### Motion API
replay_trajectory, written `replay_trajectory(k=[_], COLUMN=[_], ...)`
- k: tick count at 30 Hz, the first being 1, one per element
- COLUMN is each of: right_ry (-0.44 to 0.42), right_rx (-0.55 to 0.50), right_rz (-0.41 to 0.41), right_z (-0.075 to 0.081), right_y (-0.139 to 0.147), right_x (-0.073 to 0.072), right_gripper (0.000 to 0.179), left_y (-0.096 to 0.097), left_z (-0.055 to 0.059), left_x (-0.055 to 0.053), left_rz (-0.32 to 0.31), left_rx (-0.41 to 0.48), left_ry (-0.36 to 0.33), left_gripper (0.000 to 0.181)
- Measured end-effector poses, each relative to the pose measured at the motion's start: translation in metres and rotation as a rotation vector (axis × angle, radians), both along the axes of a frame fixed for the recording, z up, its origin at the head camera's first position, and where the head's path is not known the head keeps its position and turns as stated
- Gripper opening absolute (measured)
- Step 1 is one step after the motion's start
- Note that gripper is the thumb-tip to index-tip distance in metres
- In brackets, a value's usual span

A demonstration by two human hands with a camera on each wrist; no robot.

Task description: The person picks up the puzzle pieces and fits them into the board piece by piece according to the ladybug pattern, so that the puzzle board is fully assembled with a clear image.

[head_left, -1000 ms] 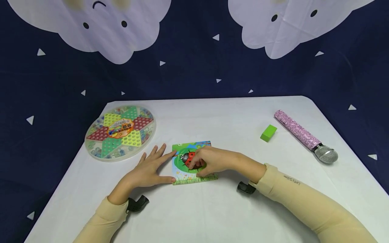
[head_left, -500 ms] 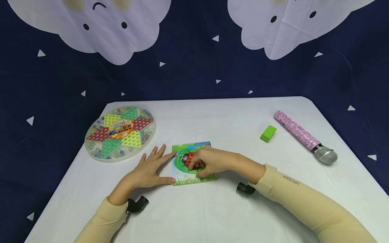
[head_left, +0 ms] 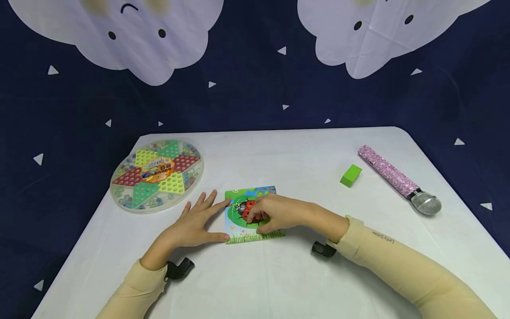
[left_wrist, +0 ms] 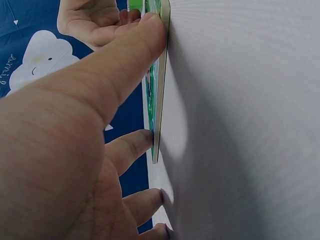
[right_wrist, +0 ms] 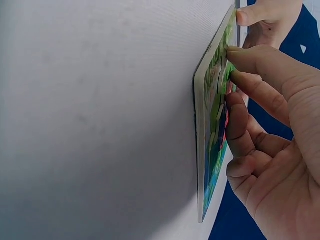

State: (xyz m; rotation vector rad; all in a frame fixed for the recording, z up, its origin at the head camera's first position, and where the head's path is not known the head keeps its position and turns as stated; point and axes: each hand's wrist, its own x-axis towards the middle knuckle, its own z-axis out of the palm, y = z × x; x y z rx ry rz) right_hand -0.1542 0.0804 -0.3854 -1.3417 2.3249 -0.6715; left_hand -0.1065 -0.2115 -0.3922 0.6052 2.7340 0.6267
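Observation:
A square ladybug jigsaw puzzle (head_left: 239, 232) lies flat on the white table, its picture facing up. My left hand (head_left: 191, 226) spreads its fingers beside it, with the thumb and index fingertip resting on the puzzle's left edge. Over the right part of the picture, my right hand (head_left: 279, 212) has its fingers bent. In the right wrist view, its thumb and index finger are at a slightly raised green puzzle piece (right_wrist: 221, 82), which they appear to pinch against the board; the hand hides much of that area in the head view.
A round Chinese checkers set (head_left: 171, 181) with marbles lies at the left. A green block (head_left: 351, 176) and a pink glittery microphone (head_left: 392, 175) lie at the right. Behind the table (head_left: 259, 283) hangs a dark blue cloth (head_left: 255, 97) with clouds.

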Motion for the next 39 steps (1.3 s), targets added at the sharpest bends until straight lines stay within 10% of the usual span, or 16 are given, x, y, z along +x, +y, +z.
replay_trajectory(k=[15, 39], right_ry=[-0.017, -0.025], right_rx=[-0.025, 0.018], right_rz=[-0.051, -0.383], right_z=[0.010, 0.024], right_y=[0.019, 0.147], right_x=[0.002, 0.028], right_gripper=[0.031, 0.048], left_y=[0.001, 0.001], left_z=[-0.002, -0.002], left_x=[-0.001, -0.001], left_rz=[-0.001, 0.001], left_rx=[-0.014, 0.012], left_ry=[-0.004, -0.019], left_gripper=[0.098, 0.100])
